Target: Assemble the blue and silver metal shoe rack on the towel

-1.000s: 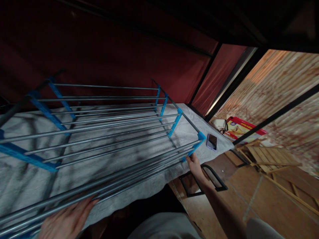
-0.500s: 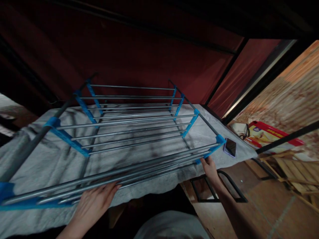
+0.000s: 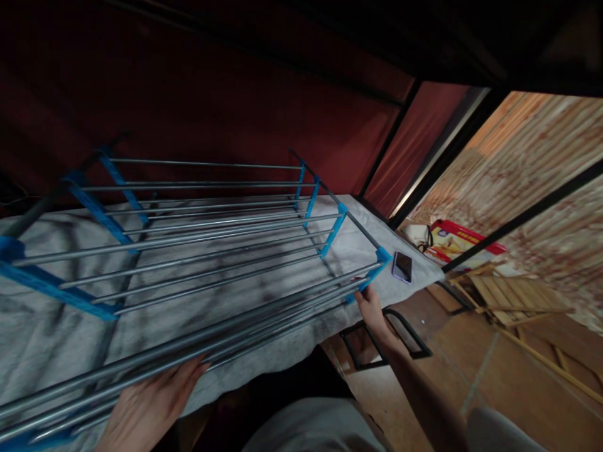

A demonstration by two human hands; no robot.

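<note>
A rack of grey metal tubes (image 3: 221,240) with blue plastic brackets (image 3: 332,237) lies on a grey cloth (image 3: 264,276). My left hand (image 3: 153,398) is at the near side, its fingers closed around the lower tubes of the front row; some fingertips are hidden behind them. At the right end of that row, my right hand (image 3: 372,309) grips the tube ends beside the near right bracket (image 3: 377,267). The thumb is on the near side, and the other fingers are partly hidden. The rack's near left corner runs out of view.
A phone (image 3: 402,267) lies on the cloth right of the rack. Dark red panels (image 3: 226,94) stand behind. On the right are a red and yellow box (image 3: 464,240), a wooden folding chair (image 3: 516,295) and a black metal frame (image 3: 409,336) below the cloth's edge.
The view has turned to the right, so the rack and both hands appear further left. Both hands keep their places on the front tubes.
</note>
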